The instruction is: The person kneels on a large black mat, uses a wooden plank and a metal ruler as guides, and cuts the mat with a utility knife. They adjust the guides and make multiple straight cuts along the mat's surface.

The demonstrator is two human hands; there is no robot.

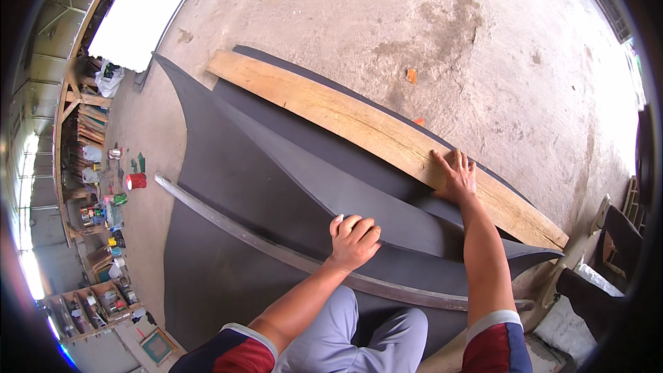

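Observation:
A large dark grey flexible sheet (235, 135) lies over the floor in front of me, with its near part pulled up and folded. My left hand (354, 240) is closed around an edge of this sheet, above my knees. Farther off and to the right, my right hand (456, 178) rests on a long wooden plank (311, 100), its fingers apart and pressing on the top face. The plank lies slantwise along the sheet's far side, and a strip of sheet shows beyond it. A long, narrow grey bar (255, 242) crosses the sheet nearer to me.
Concrete floor (331, 14) stretches beyond the plank, with small orange scraps (411, 76) on it. At the left are a red can (136, 181), stacked wood pieces (91, 124) and a compartmented wooden box (93, 311). Dark draped material (587, 300) stands at the right.

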